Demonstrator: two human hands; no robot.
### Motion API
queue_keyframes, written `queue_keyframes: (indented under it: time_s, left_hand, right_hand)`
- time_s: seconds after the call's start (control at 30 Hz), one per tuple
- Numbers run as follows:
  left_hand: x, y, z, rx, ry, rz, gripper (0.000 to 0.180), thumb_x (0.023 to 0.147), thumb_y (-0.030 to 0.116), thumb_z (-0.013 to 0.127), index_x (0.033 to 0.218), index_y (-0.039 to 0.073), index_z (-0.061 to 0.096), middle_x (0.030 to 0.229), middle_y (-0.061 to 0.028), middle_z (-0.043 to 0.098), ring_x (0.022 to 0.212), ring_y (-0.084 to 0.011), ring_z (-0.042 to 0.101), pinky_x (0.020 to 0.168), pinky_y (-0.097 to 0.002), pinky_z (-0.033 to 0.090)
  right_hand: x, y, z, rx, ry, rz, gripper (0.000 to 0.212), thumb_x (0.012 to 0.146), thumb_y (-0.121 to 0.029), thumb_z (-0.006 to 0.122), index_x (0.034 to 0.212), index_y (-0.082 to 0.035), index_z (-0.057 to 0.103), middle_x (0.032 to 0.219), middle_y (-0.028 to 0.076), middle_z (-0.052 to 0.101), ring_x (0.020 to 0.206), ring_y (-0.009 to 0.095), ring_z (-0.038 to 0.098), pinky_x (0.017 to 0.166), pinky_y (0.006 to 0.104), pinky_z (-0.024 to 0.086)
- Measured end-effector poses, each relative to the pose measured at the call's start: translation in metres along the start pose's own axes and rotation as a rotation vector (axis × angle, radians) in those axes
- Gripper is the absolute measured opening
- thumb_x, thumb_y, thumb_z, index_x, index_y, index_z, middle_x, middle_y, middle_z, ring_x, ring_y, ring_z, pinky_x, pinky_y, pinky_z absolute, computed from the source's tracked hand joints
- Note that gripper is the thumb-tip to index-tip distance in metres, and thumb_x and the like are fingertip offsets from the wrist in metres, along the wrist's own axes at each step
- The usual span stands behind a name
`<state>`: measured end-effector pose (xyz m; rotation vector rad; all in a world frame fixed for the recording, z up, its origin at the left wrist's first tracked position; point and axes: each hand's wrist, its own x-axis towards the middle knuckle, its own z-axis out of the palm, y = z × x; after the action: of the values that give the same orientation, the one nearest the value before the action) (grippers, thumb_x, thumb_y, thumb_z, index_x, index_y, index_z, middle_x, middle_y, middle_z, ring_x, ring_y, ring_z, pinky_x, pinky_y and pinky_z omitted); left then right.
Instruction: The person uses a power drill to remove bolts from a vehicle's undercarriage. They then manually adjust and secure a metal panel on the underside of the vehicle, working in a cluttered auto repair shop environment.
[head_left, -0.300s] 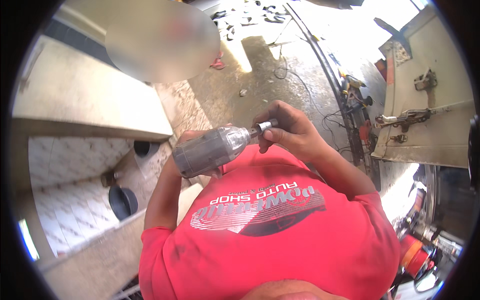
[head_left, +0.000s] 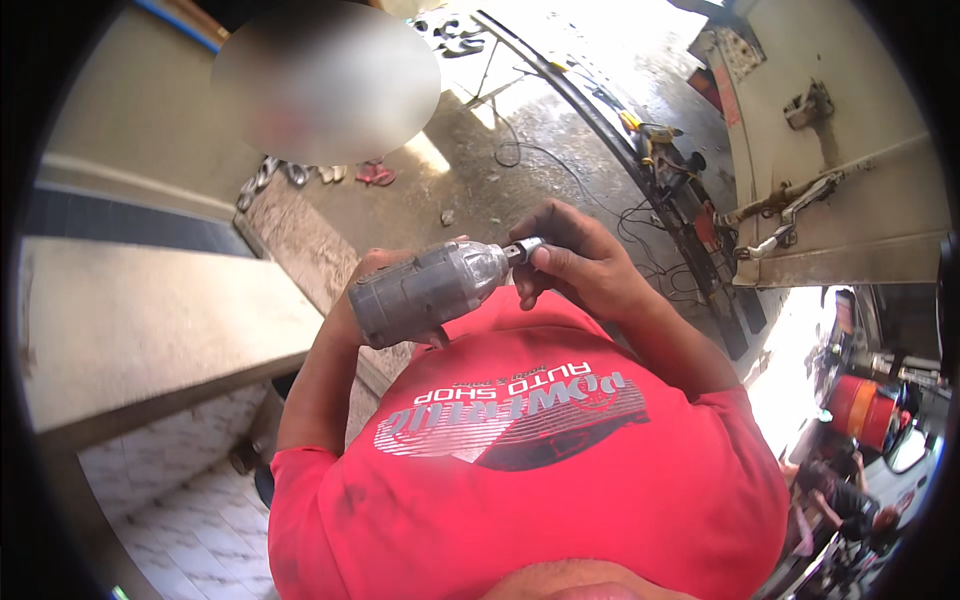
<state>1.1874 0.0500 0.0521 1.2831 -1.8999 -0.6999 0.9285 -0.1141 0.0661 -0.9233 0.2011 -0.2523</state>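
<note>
A grey impact wrench lies across the front of my body, its silver nose pointing right. My left hand is closed around its underside; the tool's body hides most of the fingers. At the nose, the short metal drive shows. My right hand pinches a small shiny socket between thumb and fingers, right at the tip of that drive. Whether the socket is seated on the drive, I cannot tell.
To the left stands a pale counter with tiles below. Pink slippers and cables lie on the floor. A long dark rail with tools beside it runs along the right, near a beige panel. A red-orange drum stands lower right.
The view has swung, so the rail and beige panel sit farther left and the slippers show more. The socket has tilted closer in line with the drive. Both hands keep their holds.
</note>
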Motion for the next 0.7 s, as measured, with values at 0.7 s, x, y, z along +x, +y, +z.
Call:
queue_keyframes:
  time_s: [0.7]
  left_hand:
    - [0.41, -0.195, -0.118, -0.206, -0.867, 0.318, 0.056, 0.082, 0.027, 0.083, 0.128, 0.008, 0.058, 0.103, -0.0099, 0.069, 0.093, -0.0265, 0.069, 0.074, -0.0383, 0.059]
  right_hand:
    - [0.146, -0.12, -0.131, -0.775, 0.831, -0.812, 0.019, 0.104, 0.002, 0.05, 0.122, -0.003, 0.045, 0.091, 0.007, 0.057, 0.07, 0.008, 0.057, 0.058, 0.0251, 0.048]
